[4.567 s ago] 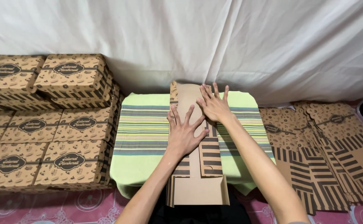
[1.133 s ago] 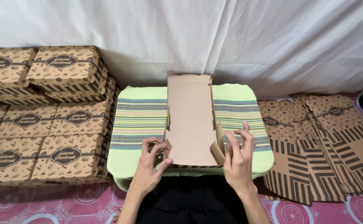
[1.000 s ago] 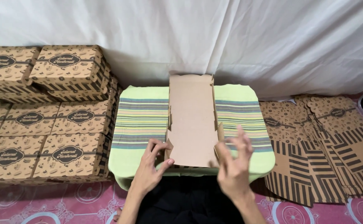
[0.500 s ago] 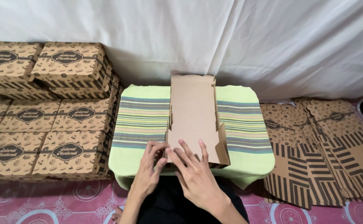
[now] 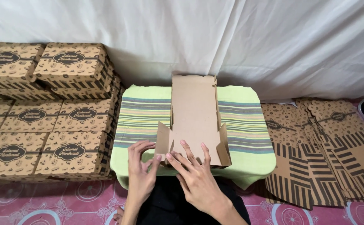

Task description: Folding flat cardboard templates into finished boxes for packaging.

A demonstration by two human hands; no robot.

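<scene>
A brown cardboard box blank (image 5: 194, 116) lies plain side up on a small table with a green striped cloth (image 5: 142, 121). Its side walls stand partly folded up. My left hand (image 5: 142, 175) pinches the raised flap at the near left corner (image 5: 163, 139). My right hand (image 5: 192, 177) lies flat, fingers spread, on the near end of the blank beside that flap. The near right corner flap (image 5: 223, 146) stands up by itself.
Stacks of finished printed brown boxes (image 5: 50, 121) fill the left side. A pile of flat printed blanks (image 5: 323, 146) lies on the right on a pink patterned floor mat (image 5: 65, 204). A white sheet (image 5: 232, 37) hangs behind the table.
My right hand crossed from the right corner flap to the near middle of the blank. The near left flap now stands up in my left hand.
</scene>
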